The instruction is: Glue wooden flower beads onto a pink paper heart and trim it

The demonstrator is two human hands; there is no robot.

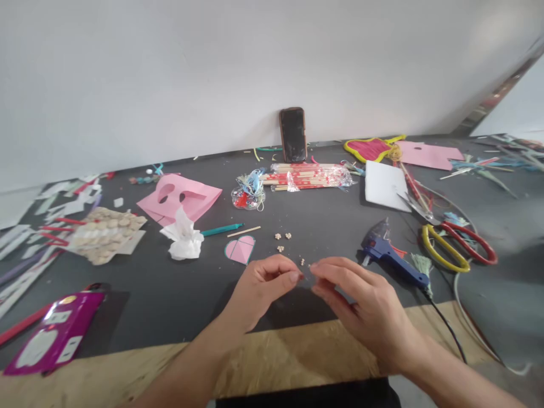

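Note:
My left hand (pixel 270 283) is closed in a pinch just over the dark tabletop, thumb against forefinger. What it holds is too small to make out. Facing it, a small gap away, my right hand (pixel 361 303) has its fingertips drawn together; whatever they hold is also too small to name. Between and behind the fingertips lies a tiny pale bead cluster (pixel 302 262). Similar bead clusters (pixel 280 249) sit a little farther back. Left of them are a pink paper heart (pixel 240 249) with a dark outline, a thin wooden stick (pixel 243 231) and a teal pen (pixel 223 229).
A blue glue gun (pixel 393 258) with its cord and red-and-yellow-handled scissors (pixel 446 258) lie right. Crumpled tissue (pixel 186 238), pink cut paper (pixel 178 195) and a purple packet (pixel 59 334) are left. Behind are packaged sticks (pixel 312 175) and a phone (pixel 293 135) leaning on the wall.

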